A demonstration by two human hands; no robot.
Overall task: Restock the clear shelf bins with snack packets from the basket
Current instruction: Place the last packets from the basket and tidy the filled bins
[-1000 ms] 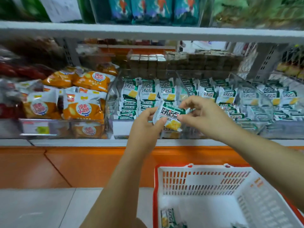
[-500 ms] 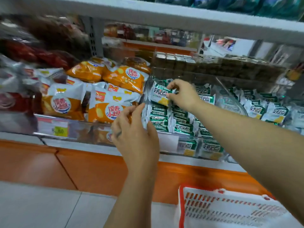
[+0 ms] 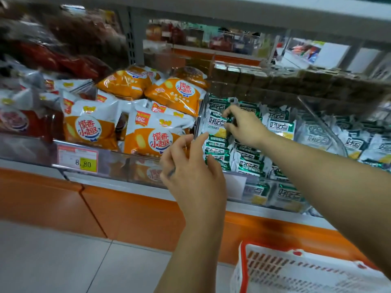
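Note:
My right hand (image 3: 243, 125) reaches into the clear shelf bin (image 3: 198, 121) and pinches a green-and-white snack packet (image 3: 215, 123) at the back left of the rows of like packets (image 3: 249, 163). My left hand (image 3: 190, 174) hovers in front of the bin's left wall with fingers relaxed, holding nothing. The white and red basket (image 3: 275, 269) stands on the floor at the bottom right, its contents out of view.
Orange and white snack bags (image 3: 152, 136) fill the bin to the left, above a price tag (image 3: 78, 159). More green packets (image 3: 349, 140) lie in bins to the right. An upper shelf (image 3: 254, 15) overhangs. Orange base panels (image 3: 127, 216) meet the tiled floor.
My right hand has carried the packet from in front of the bin into its back left corner. My left hand has let go of it and stays in front of the bin. The view shifted left.

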